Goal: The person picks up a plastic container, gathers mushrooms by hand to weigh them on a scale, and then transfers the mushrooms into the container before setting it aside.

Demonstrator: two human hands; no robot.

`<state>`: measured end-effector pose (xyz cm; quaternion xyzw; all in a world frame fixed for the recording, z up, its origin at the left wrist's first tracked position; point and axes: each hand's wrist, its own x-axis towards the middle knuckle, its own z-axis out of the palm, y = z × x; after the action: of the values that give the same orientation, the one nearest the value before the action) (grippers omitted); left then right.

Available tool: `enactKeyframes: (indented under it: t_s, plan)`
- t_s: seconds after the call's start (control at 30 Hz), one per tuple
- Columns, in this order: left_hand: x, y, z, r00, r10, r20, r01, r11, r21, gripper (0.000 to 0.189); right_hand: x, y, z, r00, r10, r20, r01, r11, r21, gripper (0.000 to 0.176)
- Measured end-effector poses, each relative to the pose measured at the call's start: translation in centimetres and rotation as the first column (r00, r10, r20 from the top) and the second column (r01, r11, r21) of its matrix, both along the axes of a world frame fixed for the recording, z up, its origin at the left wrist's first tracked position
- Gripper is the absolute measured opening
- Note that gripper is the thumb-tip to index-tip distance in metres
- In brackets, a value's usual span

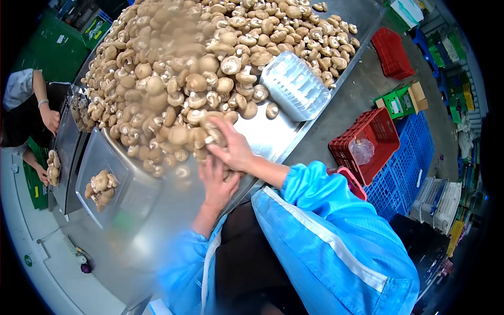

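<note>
A large heap of brown-capped mushrooms [197, 82], with pale stems, covers the metal table [260, 134]. At the heap's near edge my right hand [236, 150] is closed around mushrooms, its thumb below them and its fingers over the top. Just below it, my left hand [218, 184] has its fingers curved up towards the heap, and a mushroom partly shows between thumb and fingers. The two hands nearly touch. A stack of clear plastic trays [295, 86] lies tilted on the table to the right. On the left, a clear tray [86, 176] holds several mushrooms.
A co-worker's hands [50, 119] are at the far left, one beside mushrooms. Red crates [344, 148] and a blue pallet [404, 165] stand on the floor to the right, near a green box [400, 102]. Part of the view is hazy.
</note>
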<state>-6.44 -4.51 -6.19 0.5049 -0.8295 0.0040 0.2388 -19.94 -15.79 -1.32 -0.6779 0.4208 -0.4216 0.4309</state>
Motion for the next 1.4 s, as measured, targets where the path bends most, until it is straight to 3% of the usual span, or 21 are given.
enactKeyframes:
  t_s: [0.07,0.1,0.27,0.3,0.4,0.47,0.53,0.6,0.7,0.73,0.8,0.9,1.0,1.03,1.1,1.13,1.17,1.2,1.27,1.33,1.4]
  plan:
    - [1.7,-1.1,0.5,0.996,0.085,0.002,-0.085,0.996,-0.006,0.032,2.6,-1.9,1.5,1.0,0.021,-0.015,-0.022,0.999,-0.049,0.068]
    - [2.3,-1.9,2.4,0.984,0.165,0.069,-0.166,0.986,0.003,0.034,3.5,-2.9,2.7,0.996,0.059,-0.06,-0.055,0.996,0.065,0.07]
    - [4.3,-5.5,5.8,0.861,0.508,0.001,-0.508,0.861,0.035,0.051,5.9,-5.9,7.0,0.984,0.166,0.069,-0.157,0.981,-0.113,0.084]
    - [4.8,-5.5,5.9,0.855,0.518,-0.035,-0.519,0.855,-0.014,0.053,5.2,-6.3,7.0,0.987,0.145,-0.077,-0.156,0.971,-0.182,0.084]
    - [5.1,-3.5,6.2,0.823,0.533,-0.196,-0.538,0.842,0.031,0.053,0.6,-5.5,6.5,0.984,0.078,-0.162,-0.117,0.963,-0.244,0.065]
    - [4.0,-0.5,6.6,0.871,0.485,-0.078,-0.47,0.87,0.149,0.056,-3.5,-3.2,6.2,0.962,-0.005,-0.274,-0.027,0.993,-0.111,0.058]
    - [2.8,1.8,6.6,0.93,0.366,0.041,-0.364,0.896,0.256,0.058,-6.8,-0.5,5.3,0.883,0.083,-0.462,0.018,0.977,0.211,0.061]
    - [1.6,3.7,3.7,0.971,0.236,0.026,-0.236,0.945,0.227,0.057,-8.1,2.3,0.9,0.83,0.145,-0.539,-0.001,0.966,0.258,0.066]
    - [1.1,3.0,1.5,0.974,0.199,0.11,-0.216,0.961,0.172,0.058,-5.0,4.8,-0.8,0.925,0.207,-0.32,-0.077,0.924,0.374,0.072]
    - [1.3,2.2,1.5,0.964,0.214,0.157,-0.237,0.96,0.149,0.059,-3.7,5.0,-0.4,0.935,0.211,-0.286,-0.102,0.93,0.352,0.07]
    - [1.9,-0.1,2.2,0.924,0.359,0.132,-0.376,0.915,0.149,0.056,-1.9,4.7,0.6,0.932,0.231,-0.278,-0.229,0.973,0.042,0.066]
    - [3.8,-3.2,2.7,0.867,0.491,0.085,-0.496,0.867,0.054,0.061,-0.6,3.3,4.0,0.94,0.312,-0.138,-0.305,0.95,0.071,0.062]
    - [4.1,-2.9,2.9,0.876,0.457,0.155,-0.468,0.883,0.039,0.064,-1.3,2.0,4.2,0.952,0.171,-0.255,-0.214,0.965,-0.152,0.052]
    - [3.8,-2.4,3.7,0.894,0.442,0.077,-0.449,0.884,0.134,0.06,-2.4,1.2,4.3,0.974,0.087,-0.21,-0.123,0.978,-0.167,0.051]
    - [3.8,-1.2,3.7,0.906,0.418,0.068,-0.423,0.901,0.096,0.063,-6.0,-0.6,5.1,0.956,-0.228,-0.185,0.156,0.929,-0.337,0.056]
    - [3.6,-0.3,4.0,0.915,0.401,0.04,-0.403,0.907,0.121,0.064,-8.8,-2.3,5.7,0.878,-0.37,-0.304,0.218,0.874,-0.434,0.062]
    - [3.4,0.4,4.2,0.924,0.382,0.03,-0.382,0.909,0.168,0.062,-11.6,-3.2,5.2,0.678,-0.57,-0.464,0.268,0.78,-0.566,0.069]
    - [3.0,1.1,4.0,0.941,0.336,0.028,-0.336,0.928,0.163,0.061,-13.9,-3.8,6.0,0.561,-0.629,-0.538,0.284,0.757,-0.589,0.076]
    - [1.7,2.1,3.0,0.971,0.238,0.022,-0.238,0.959,0.15,0.06,-17.7,-4.7,5.1,0.5,-0.602,-0.623,0.307,0.796,-0.522,0.082]
    - [0.3,2.5,2.6,0.984,0.175,0.016,-0.176,0.971,0.164,0.056,-19.4,-5.7,4.4,0.619,-0.483,-0.62,0.336,0.876,-0.347,0.087]
    - [-0.4,2.4,3.3,0.988,0.155,0.026,-0.157,0.97,0.185,0.058,-19.3,-5.8,5.4,0.623,-0.437,-0.649,0.317,0.899,-0.301,0.09]
